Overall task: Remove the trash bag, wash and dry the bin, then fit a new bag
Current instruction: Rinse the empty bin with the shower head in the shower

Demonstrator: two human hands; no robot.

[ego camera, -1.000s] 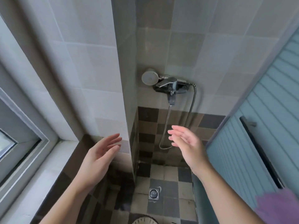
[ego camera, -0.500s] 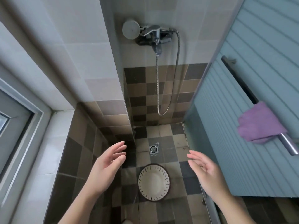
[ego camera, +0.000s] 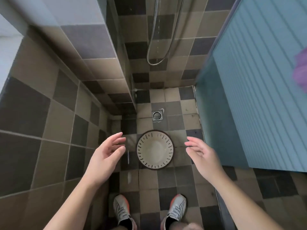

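**Inspector:** Head view is examined. Where is the bin found, and in what condition?

**Assistant:** It is found upright on the tiled floor of the shower corner, just short of the floor drain. No bag is seen in it; the slotted pale interior is exposed. This placement is judged deliberate, so that wash water is carried off by the drain.

**Inspector:** How are the hands held?

**Assistant:** The left hand and right hand are held apart, one at each side of the rim, palms turned inward, fingers loosely spread. Nothing is gripped and the bin is not touched. A two-sided lift is judged to be prepared.

**Inspector:** What else is recorded?

**Assistant:** A shower hose is hung above; a purple cloth is seen at the blue panel, presumably kept for drying.

**Inspector:** What is changed from earlier?

**Assistant:** The view has been tipped downward; the tap is lost from sight, shoes are now shown, and both hands have been lowered toward the bin.
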